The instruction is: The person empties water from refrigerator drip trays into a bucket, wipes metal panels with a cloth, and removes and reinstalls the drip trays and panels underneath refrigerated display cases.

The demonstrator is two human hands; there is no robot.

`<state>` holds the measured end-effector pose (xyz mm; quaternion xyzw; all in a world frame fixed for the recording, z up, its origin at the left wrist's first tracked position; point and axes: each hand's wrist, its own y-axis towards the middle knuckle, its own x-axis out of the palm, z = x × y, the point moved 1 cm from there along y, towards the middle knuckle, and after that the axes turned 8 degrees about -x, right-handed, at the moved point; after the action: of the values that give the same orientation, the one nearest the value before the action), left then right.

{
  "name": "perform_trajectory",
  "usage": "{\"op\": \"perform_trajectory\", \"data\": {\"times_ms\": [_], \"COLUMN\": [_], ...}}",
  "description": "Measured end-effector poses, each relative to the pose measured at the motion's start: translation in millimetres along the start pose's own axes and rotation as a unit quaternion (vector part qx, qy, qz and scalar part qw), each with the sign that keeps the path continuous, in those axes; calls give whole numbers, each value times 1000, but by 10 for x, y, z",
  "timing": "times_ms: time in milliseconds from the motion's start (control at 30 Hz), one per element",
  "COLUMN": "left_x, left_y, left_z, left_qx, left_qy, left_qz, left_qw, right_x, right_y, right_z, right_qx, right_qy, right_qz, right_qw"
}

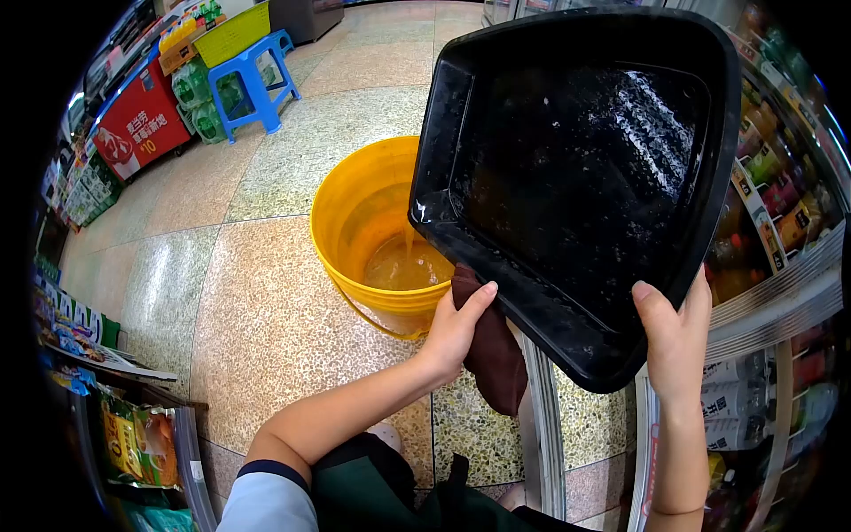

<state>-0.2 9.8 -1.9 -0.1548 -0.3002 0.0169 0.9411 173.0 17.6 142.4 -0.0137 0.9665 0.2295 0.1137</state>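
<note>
1. Black tray, tilted, held by 2 hands: left hand at its near edge, also grasping a maroon cloth; right hand gripping its right side.
2. Its low corner lies just ahead of the left hand (the nearer hand), spilling brownish water.
3. Yellow bucket beneath, forward-left of both hands; tray's long axis, I cannot tell.

Tray glossy plastic (wet-looking); rag matt cloth.

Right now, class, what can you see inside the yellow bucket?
Brownish liquid, with a stream falling in from the black tray. The tray hides the right part of the yellow bucket; the liquid obscures its bottom.
</note>
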Motion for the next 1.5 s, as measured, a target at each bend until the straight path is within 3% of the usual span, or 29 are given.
{"op": "perform_trajectory", "data": {"times_ms": [333, 500, 700, 833, 900, 1167, 1333, 1500], "left_x": [-22, -57, -35, -30, -28, -141, -57, -103], "left_y": [20, 47, 46, 18, 9, 146, -5, 26], "left_z": [-21, -38, -28, 13, 31, -97, 72, 55], "left_qx": [-23, -32, -30, -47, -57, -77, -88, -96], "left_qy": [-29, -16, -16, -14, -20, -89, -55, -65], "left_qz": [-16, -20, 4, -4, -9, -50, -27, -63], "left_qw": [999, 999, 999, 999, 998, 992, 994, 991], "right_x": [159, 201, 205, 260, 286, 406, 460, 502], "right_y": [-37, -26, -53, -91, -108, -116, -122, -128], "right_z": [-83, -90, -183, -289, -394, -463, -478, -511], "right_qx": [-145, -155, -238, -229, -167, -226, -245, -259], "right_qy": [-169, -121, -236, -244, -253, -274, -287, -277], "right_qz": [-4, 7, -30, -43, -86, -95, -89, -96], "right_qw": [975, 980, 942, 941, 949, 930, 922, 920]}}
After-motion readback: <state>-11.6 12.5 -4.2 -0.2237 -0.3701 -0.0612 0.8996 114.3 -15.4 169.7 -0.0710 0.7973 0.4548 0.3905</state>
